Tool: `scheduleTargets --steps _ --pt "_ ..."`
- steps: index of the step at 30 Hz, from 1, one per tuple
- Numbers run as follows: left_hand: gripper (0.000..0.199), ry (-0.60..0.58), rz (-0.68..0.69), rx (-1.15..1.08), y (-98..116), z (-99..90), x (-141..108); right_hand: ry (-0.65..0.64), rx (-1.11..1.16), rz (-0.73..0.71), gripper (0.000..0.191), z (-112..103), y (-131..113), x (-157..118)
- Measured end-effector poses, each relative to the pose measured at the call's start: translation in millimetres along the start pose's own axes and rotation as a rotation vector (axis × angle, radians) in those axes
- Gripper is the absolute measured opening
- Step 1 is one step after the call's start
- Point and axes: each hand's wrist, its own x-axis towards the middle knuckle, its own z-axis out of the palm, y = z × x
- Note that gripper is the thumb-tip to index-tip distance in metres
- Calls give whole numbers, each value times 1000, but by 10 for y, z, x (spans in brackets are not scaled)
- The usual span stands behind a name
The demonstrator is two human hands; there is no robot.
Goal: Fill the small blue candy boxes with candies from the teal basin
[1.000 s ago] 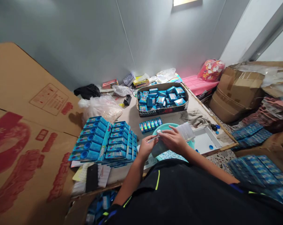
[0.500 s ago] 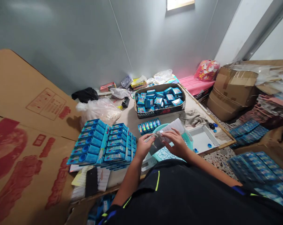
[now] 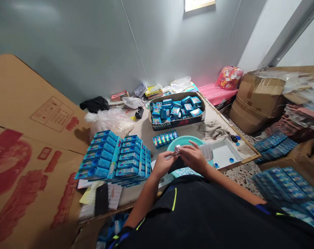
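My left hand (image 3: 165, 163) is closed on a thin greyish, see-through flat piece (image 3: 171, 155). Its fingertips meet those of my right hand (image 3: 194, 156), closed at a small shiny silvery bit (image 3: 177, 148) whose kind I cannot make out. A dark flat shape below the fingers is mostly hidden. Both hands are above a turquoise basin (image 3: 185, 139) holding many pale blue pellets (image 3: 185, 171). A translucent ribbed plastic piece (image 3: 207, 152) lies at the basin's right rim, beside my right hand. Under my left wrist, a light grey device (image 3: 166, 180) shows partly.
Racks of blue boxes (image 3: 99, 155) stand at left, near a large carton (image 3: 29, 155). Behind the basin are a row of small blue packs (image 3: 165, 139) and an open box (image 3: 179, 125) of blue packets. A white tray (image 3: 225, 152) and a grey cloth (image 3: 215, 130) lie right.
The flat piece between my hands has turned to a thinner view, and my fingertips have come together. The translucent ribbed piece has shifted down and right, showing more of the basin's rim.
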Motion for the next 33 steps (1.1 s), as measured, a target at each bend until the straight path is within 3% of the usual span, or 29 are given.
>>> scheduleTargets --steps 21,33 --pt "52 71 -88 -103 10 49 -50 57 -35 -21 26 -13 -73 -44" --pt "62 34 -78 -115 32 26 -4 71 -82 -8 28 47 -9 -52"
